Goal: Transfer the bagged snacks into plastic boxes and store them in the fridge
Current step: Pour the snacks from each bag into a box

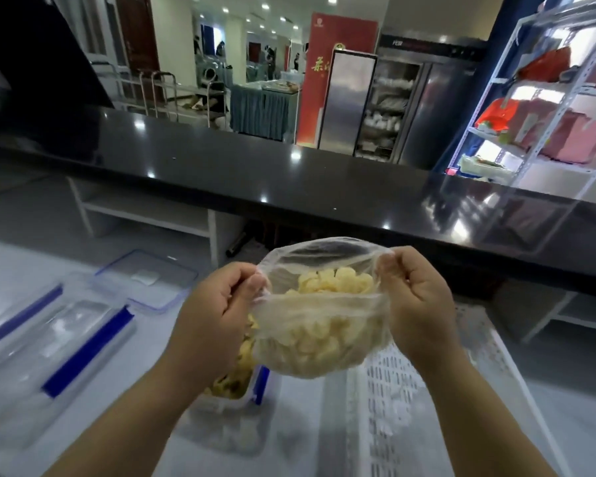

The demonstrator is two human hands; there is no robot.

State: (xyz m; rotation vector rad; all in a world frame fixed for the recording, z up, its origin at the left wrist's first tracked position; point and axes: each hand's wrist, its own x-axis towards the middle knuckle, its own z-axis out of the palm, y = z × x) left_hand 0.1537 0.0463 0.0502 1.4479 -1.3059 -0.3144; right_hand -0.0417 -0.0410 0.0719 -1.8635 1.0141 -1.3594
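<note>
Lying at the left of the white table (14,266) are a blue-clipped lid (80,342) and a second clear lid (148,280). The left hand (217,315) pinches one side of the clear bag (324,335) at its mouth and the right hand (417,304) pinches the other side, stretching it wide, with pale snacks (334,282) inside. The bag hangs above a partly filled plastic box (221,425) and a white perforated tray (410,390) sits to the right.
</note>
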